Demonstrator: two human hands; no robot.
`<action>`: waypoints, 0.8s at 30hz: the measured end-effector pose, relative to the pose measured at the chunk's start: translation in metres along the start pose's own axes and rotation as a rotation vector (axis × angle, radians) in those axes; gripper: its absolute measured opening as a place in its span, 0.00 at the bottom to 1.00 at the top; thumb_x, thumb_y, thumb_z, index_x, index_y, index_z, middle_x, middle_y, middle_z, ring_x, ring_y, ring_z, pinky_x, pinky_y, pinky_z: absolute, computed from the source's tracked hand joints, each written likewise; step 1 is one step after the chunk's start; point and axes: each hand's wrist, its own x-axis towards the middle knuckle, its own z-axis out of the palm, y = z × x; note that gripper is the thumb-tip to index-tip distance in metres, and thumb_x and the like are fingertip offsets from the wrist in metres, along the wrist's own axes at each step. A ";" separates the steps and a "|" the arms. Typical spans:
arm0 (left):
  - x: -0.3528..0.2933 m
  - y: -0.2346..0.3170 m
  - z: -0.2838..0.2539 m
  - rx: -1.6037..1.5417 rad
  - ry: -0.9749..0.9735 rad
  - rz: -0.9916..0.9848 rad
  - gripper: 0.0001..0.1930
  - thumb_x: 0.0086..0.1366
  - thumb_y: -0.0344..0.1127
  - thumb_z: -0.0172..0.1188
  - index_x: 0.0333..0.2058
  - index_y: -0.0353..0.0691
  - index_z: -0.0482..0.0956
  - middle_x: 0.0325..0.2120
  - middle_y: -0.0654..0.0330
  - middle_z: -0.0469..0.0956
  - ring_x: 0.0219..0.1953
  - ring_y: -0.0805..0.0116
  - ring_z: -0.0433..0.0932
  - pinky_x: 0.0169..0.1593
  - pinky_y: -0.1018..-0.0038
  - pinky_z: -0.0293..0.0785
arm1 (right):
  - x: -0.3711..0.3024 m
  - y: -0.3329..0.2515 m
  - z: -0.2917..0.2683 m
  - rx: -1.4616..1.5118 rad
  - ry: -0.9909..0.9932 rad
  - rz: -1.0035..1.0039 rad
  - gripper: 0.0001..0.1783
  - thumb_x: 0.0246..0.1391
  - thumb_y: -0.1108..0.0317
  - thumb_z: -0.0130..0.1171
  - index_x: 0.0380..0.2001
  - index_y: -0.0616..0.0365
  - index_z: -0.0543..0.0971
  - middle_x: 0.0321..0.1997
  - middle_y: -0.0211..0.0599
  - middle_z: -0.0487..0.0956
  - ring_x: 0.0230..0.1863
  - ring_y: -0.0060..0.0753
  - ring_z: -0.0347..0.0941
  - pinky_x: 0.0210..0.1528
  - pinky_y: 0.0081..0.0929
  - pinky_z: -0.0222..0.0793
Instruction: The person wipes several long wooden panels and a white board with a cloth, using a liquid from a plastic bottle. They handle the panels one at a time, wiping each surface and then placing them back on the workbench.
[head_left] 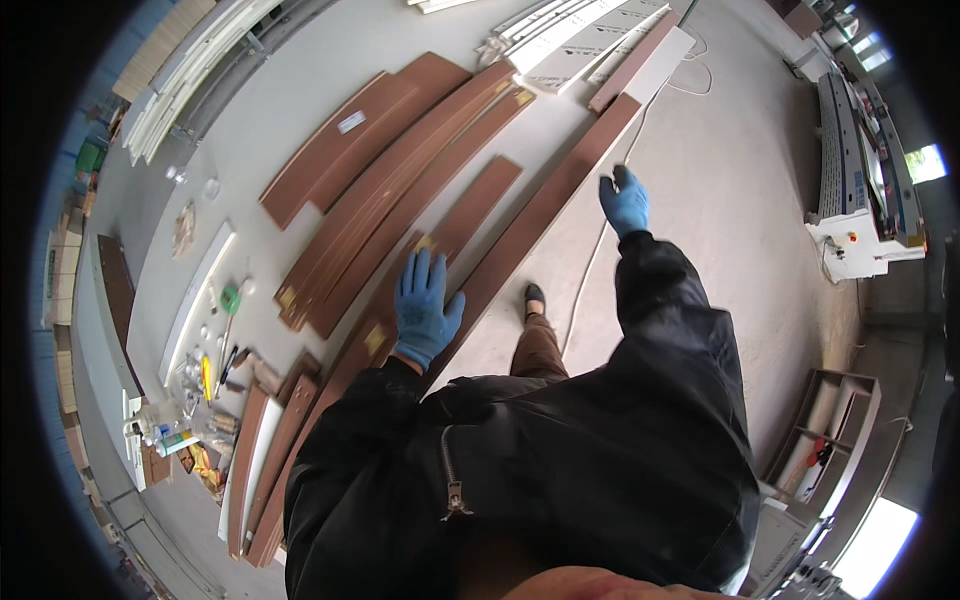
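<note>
Both my hands wear blue gloves. My left hand point(425, 312) lies over brown boards with its fingers stretched out, holding nothing. Just beyond its fingertips is a narrow brown board point(480, 207). A long brown strip point(545, 208) runs along the table's near right edge, past my left thumb. Over the floor, to the right of that edge, my right hand point(626, 205) hangs in the air with thumb and fingers apart; nothing shows in it. Farther left lie long brown panels point(400, 200) and a wider brown panel point(350, 140) with a white label.
White boards point(585, 45) are stacked at the table's far end. Green tape point(230, 298), a yellow-handled tool point(207, 378) and clear bottles lie at left. Shorter boards point(270, 470) sit near my left arm. A cable point(590, 270) crosses the floor; a machine point(860, 180) and shelf unit point(820, 435) stand right.
</note>
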 end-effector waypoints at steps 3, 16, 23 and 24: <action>0.050 0.036 0.035 -0.036 -0.034 0.099 0.38 0.64 0.47 0.64 0.68 0.32 0.69 0.70 0.37 0.63 0.72 0.34 0.61 0.71 0.43 0.58 | 0.122 0.001 0.014 -0.232 0.023 0.018 0.29 0.58 0.47 0.64 0.52 0.60 0.79 0.47 0.53 0.86 0.49 0.60 0.82 0.53 0.51 0.77; 0.094 0.054 0.102 -0.090 -0.104 -0.023 0.30 0.60 0.40 0.65 0.61 0.40 0.77 0.65 0.44 0.71 0.63 0.44 0.74 0.67 0.48 0.70 | 0.358 0.045 0.104 -0.367 -0.402 0.618 0.47 0.49 0.32 0.65 0.61 0.55 0.69 0.61 0.54 0.79 0.65 0.56 0.74 0.66 0.49 0.67; 0.104 0.059 0.095 -0.096 -0.071 -0.040 0.28 0.56 0.36 0.66 0.57 0.39 0.80 0.62 0.44 0.73 0.62 0.45 0.76 0.65 0.49 0.73 | 0.378 0.077 0.121 -0.123 -0.195 0.565 0.42 0.45 0.47 0.72 0.55 0.67 0.71 0.52 0.61 0.83 0.55 0.62 0.80 0.60 0.49 0.74; 0.105 0.060 0.093 -0.105 -0.090 -0.047 0.28 0.56 0.36 0.66 0.57 0.38 0.80 0.62 0.44 0.74 0.62 0.45 0.76 0.64 0.49 0.73 | 0.382 0.081 0.120 -0.078 -0.129 0.624 0.42 0.46 0.47 0.72 0.57 0.66 0.71 0.53 0.59 0.83 0.56 0.61 0.80 0.60 0.49 0.73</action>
